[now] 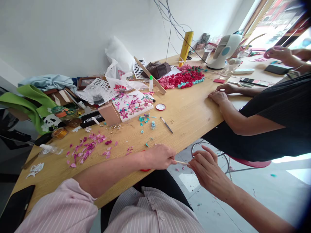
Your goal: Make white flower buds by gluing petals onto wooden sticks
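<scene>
Between my two hands stretches a thin pale stick [181, 162], held just past the table's front edge. My left hand [160, 156] is closed around one end of it, knuckles up. The fingertips of my right hand [206, 168] pinch the other end, with the remaining fingers loosely raised. Something red and rounded [145, 170] lies on the table, mostly hidden under my left forearm. Close by are a small teal petal piece on a wire [148, 142] and several loose pink petals [88, 147]. A thin dark pen-like tool [166, 125] rests farther back.
On the wooden table [189, 111] stand a card with pink flowers [133, 105], a glue stick [151, 83], a small round dish [160, 106] and a heap of red flowers [182, 77]. A phone [18, 204] lies at left. A co-worker's hands [220, 95] rest at right.
</scene>
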Demonstrator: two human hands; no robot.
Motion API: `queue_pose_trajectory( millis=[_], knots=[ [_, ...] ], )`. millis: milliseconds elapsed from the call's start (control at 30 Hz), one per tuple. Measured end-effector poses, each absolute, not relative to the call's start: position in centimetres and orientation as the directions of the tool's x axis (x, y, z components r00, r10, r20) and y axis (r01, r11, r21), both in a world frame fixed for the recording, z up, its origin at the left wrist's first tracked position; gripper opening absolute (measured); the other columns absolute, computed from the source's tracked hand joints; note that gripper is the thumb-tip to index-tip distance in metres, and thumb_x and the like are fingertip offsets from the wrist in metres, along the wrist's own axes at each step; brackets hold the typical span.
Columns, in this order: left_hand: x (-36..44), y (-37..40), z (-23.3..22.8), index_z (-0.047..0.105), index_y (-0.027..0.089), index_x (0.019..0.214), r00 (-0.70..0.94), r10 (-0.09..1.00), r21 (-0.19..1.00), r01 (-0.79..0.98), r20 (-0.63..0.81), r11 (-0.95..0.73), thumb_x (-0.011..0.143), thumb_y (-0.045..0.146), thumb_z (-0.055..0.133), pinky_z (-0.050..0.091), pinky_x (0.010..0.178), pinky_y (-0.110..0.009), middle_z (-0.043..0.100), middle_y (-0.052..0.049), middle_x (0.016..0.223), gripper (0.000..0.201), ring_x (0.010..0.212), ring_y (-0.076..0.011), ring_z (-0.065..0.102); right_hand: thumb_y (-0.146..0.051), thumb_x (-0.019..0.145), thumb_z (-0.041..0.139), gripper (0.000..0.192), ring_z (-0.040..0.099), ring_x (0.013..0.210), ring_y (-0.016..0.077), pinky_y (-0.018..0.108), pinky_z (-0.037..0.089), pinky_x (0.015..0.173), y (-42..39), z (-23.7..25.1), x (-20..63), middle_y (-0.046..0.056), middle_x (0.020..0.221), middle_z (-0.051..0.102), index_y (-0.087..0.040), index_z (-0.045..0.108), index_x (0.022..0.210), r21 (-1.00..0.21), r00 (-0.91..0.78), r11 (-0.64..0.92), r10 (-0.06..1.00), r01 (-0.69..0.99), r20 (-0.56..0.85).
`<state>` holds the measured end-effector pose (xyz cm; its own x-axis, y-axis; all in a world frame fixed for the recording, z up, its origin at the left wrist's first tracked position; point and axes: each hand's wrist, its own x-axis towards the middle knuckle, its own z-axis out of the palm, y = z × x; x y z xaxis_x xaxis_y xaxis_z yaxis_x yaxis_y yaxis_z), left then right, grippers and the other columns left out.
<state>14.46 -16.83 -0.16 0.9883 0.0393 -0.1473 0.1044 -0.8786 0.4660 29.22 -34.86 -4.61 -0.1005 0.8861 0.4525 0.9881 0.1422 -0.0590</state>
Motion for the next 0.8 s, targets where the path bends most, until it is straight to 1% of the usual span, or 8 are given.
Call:
queue_pose_trajectory(
  millis=[200,400,500,567,633,667,733,800],
  knots=[
    [14.4,-15.8,-0.2,0.056,0.016,0.063,0.886,0.009,0.757,0.401,-0.463,-0.516,0.086,0.031,0.059,0.033,0.045,-0.02,0.047,0.007,0.041,0.027,0.037,-0.0075,0.047,-0.012,0.093,0.049,0.016,0.051,0.09,0.0204,0.053,0.034,0.107,-34.9,-3.4,28.5,0.004,0.078,0.053,-0.017,0.059,0.081,0.039,-0.191,0.195,0.868,0.98,0.458],
    [14.3,-15.1,-1.7,0.059,0.013,0.069,0.72,-0.156,0.735,0.673,-0.676,-0.08,0.084,0.036,0.063,0.017,0.034,-0.019,0.05,0.006,0.048,0.027,0.034,-0.0054,0.043,-0.006,0.092,0.047,0.019,0.051,0.098,0.0224,0.053,0.03,0.11,-35.1,-3.5,28.2,0.005,0.078,0.055,-0.016,0.061,0.084,0.1,-0.258,0.239,0.853,0.966,0.454],
    [13.9,-15.5,-1.6,0.061,0.014,0.074,0.733,-0.128,0.744,0.653,-0.668,-0.14,0.089,0.04,0.057,0.025,0.036,-0.019,0.051,0.005,0.051,0.031,0.037,-0.0064,0.045,-0.009,0.092,0.048,0.017,0.051,0.094,0.0215,0.053,0.03,0.109,-35.2,-4.0,28.5,0.005,0.08,0.055,-0.017,0.059,0.083,0.021,-0.221,0.235,0.877,0.972,0.427],
    [13.6,-16.2,-0.6,0.062,0.015,0.079,0.826,0.02,0.749,0.521,-0.564,-0.408,0.09,0.043,0.055,0.036,0.044,-0.021,0.057,0.002,0.059,0.032,0.048,-0.0099,0.055,-0.015,0.093,0.049,0.015,0.051,0.089,0.0204,0.052,0.031,0.107,-34.9,-4.0,29.0,0.004,0.08,0.054,-0.019,0.058,0.081,-0.081,-0.161,0.212,0.898,0.974,0.411],
    [13.4,-16.8,0.9,0.064,0.014,0.086,0.946,0.181,0.548,0.304,-0.268,-0.779,0.088,0.041,0.061,0.042,0.054,-0.024,0.066,-0.004,0.076,0.027,0.067,-0.0156,0.063,-0.021,0.094,0.049,0.017,0.051,0.084,0.02,0.051,0.034,0.103,-34.1,-3.4,29.6,0.004,0.078,0.053,-0.021,0.057,0.079,-0.168,-0.099,0.183,0.905,0.969,0.413],
    [13.5,-16.9,1.7,0.064,0.013,0.089,0.979,0.17,0.368,0.201,-0.115,-0.908,0.091,0.032,0.057,0.043,0.058,-0.026,0.068,-0.007,0.085,0.02,0.075,-0.0182,0.064,-0.024,0.094,0.048,0.019,0.05,0.083,0.0202,0.051,0.035,0.1,-33.6,-2.8,30.0,0.004,0.077,0.052,-0.021,0.056,0.078,-0.197,-0.074,0.172,0.903,0.965,0.424],
    [13.6,-16.9,3.2,0.063,0.013,0.088,0.996,0.005,0.052,0.001,0.087,-0.999,0.095,0.015,0.043,0.042,0.059,-0.027,0.068,-0.01,0.089,0.022,0.081,-0.0195,0.064,-0.029,0.095,0.047,0.022,0.05,0.081,0.0209,0.051,0.035,0.098,-32.4,-1.4,30.6,0.004,0.076,0.052,-0.022,0.055,0.076,-0.22,-0.046,0.162,0.889,0.962,0.456],
    [13.8,-16.3,4.4,0.062,0.013,0.084,0.972,-0.144,-0.13,-0.12,0.187,-0.984,0.095,0.008,0.033,0.04,0.058,-0.028,0.067,-0.009,0.083,0.032,0.08,-0.0192,0.063,-0.029,0.094,0.049,0.019,0.051,0.087,0.0227,0.053,0.034,0.099,-31.2,0.3,31.0,0.004,0.079,0.052,-0.022,0.055,0.078,-0.205,-0.06,0.183,0.868,0.961,0.493]
  ],
)
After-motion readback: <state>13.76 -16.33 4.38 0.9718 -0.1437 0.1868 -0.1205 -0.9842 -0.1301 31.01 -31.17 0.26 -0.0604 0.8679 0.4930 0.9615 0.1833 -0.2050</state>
